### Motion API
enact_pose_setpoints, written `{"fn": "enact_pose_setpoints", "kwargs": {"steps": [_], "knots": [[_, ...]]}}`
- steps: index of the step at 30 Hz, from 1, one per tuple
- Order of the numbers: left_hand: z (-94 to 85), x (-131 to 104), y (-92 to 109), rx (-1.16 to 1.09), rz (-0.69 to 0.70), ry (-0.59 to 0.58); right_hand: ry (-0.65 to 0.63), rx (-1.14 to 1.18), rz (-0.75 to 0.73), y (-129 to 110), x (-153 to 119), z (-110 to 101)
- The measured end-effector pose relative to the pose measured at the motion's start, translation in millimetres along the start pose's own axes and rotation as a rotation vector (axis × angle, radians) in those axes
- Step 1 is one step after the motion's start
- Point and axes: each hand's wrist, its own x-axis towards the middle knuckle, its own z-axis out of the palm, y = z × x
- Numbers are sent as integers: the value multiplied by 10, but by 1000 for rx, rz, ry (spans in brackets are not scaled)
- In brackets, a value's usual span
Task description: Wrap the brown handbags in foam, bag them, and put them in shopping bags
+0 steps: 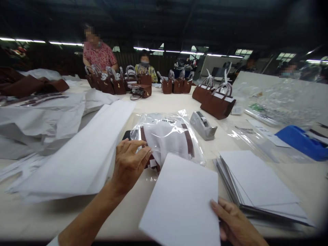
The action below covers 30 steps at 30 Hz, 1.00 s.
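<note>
My right hand [232, 220] grips a white sheet of card [183, 198] by its right edge, thumb on top. The card is tilted over the table's near side, its far corner overlapping the near edge of a clear plastic bag [197, 150]. Inside the bag lies a brown handbag [189, 141], largely covered by white tissue paper [166, 140]. At the bag's near left side is my left hand [130, 160], its thumb and fingertips closed on the plastic. A black object [126, 135], partly hidden, sits just beyond that hand.
Stacked white cards [258, 181] lie at right. A grey tape dispenser [203, 126] and a blue dispenser [303, 140] stand farther back. White paper sheets [77, 153] spread across the left. Wrapped-handle brown handbags [217, 102] line the far table, with a person in pink [98, 56] behind.
</note>
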Motion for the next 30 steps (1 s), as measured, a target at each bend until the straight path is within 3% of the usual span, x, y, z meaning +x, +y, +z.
{"fn": "enact_pose_setpoints", "kwargs": {"steps": [5, 10, 13, 15, 19, 23, 27, 30], "knots": [[-62, -9, 69, -77, 50, -13, 174, 338, -193, -98, 334, 562], [60, -142, 133, -206, 158, -35, 233, 500, -340, -408, 910, 1078], [210, -177, 86, -233, 210, -105, 215, 504, -331, -572, 1144, 1226], [314, -188, 15, -217, 232, -113, 197, 494, -312, -591, 1158, 1218], [461, -185, -124, -197, 231, -66, 145, 289, -284, -444, 893, 962], [527, -151, -181, -129, 248, -106, 160, -126, -382, -277, 517, 440], [543, -80, -212, -153, 263, -140, 536, -693, -604, -299, 258, -346], [519, 17, -234, -202, 265, -165, 720, -1218, -776, -380, 176, -1034]]}}
